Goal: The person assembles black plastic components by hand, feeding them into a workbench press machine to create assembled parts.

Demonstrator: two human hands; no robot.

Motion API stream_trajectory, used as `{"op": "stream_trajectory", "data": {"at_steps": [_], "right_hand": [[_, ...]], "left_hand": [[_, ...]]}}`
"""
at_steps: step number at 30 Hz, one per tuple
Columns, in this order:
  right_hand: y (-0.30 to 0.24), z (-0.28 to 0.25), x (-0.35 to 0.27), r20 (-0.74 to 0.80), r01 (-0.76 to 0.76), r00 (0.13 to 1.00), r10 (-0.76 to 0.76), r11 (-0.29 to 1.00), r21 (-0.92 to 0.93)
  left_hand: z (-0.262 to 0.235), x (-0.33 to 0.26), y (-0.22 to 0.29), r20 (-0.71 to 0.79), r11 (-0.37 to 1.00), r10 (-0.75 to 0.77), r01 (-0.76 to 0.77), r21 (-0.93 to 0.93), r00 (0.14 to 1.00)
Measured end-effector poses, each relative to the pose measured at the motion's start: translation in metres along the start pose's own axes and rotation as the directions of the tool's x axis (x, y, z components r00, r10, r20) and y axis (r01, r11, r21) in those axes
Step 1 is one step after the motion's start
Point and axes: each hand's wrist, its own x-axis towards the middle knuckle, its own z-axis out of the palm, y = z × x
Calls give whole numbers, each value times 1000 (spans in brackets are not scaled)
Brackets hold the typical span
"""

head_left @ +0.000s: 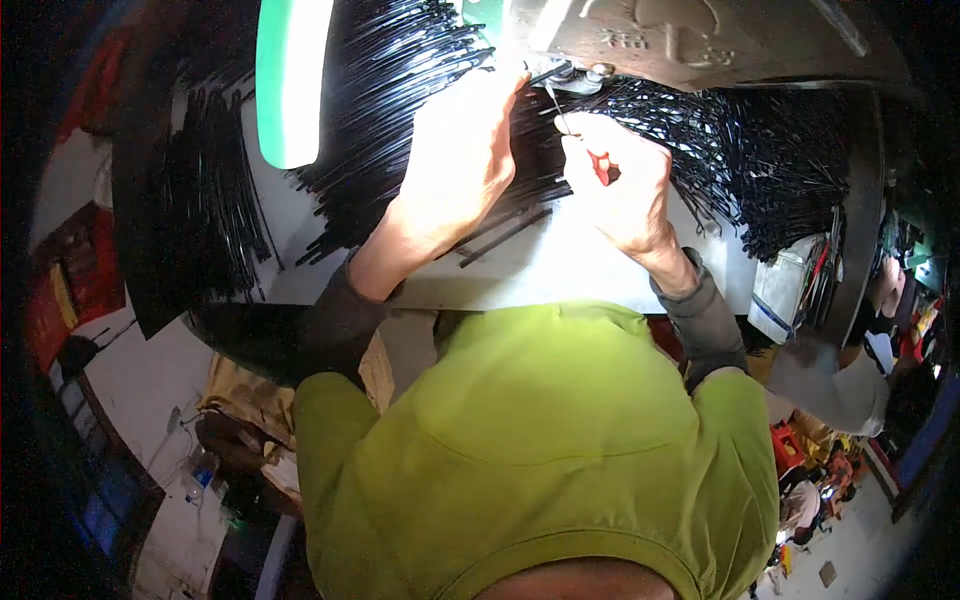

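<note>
My left hand (pixel 455 165) is closed, its fingertips up against small metal parts (pixel 578 80) under the machine body. A short dark piece like a black wire (pixel 546 74) runs from those fingertips to the metal parts; glare hides the grip itself. Lower and to the right, my right hand (pixel 625 185) pinches a thin, straight strand (pixel 557 108) that slants up to the same metal parts. Its kind is too small to tell. Many cut black wires (pixel 390 110) lie in a thick bundle beside my left hand, and a looser tangle of black wires (pixel 700 140) spreads beyond my right.
The brown-grey machine body (pixel 690 45) overhangs the white worktable (pixel 590 265). A bright green-edged lamp (pixel 295 80) stands at upper left. More black wires (pixel 215 180) hang at far left. A white container (pixel 782 290) sits at right. Other people work at the lower sides.
</note>
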Motion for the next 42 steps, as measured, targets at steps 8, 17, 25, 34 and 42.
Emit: {"op": "stream_trajectory", "data": {"at_steps": [8, 17, 25, 34, 42], "right_hand": [[-5, 1, 7, -6, -91, 996, 92, 995, 31], [0, 5, 5, -15, -140, 990, 142, 985, 101], [2, 0, 16, -41, -205, 975, 217, 958, 201], [0, 1, 21, -30, -239, 968, 248, 953, 189], [12, -9, 25, 128, -400, 917, 379, 868, 295]], "left_hand": [[4, -3, -4, 1, 997, -27, 27, -71, 1000], [4, -2, -4, -6, 999, 49, -49, -13, 999], [10, 7, -1, -32, 987, 127, -123, 101, 991], [9, 11, -8, -5, 984, 154, -153, 94, 988], [-11, 18, 12, 305, 911, 11, -136, 390, 952]]}}
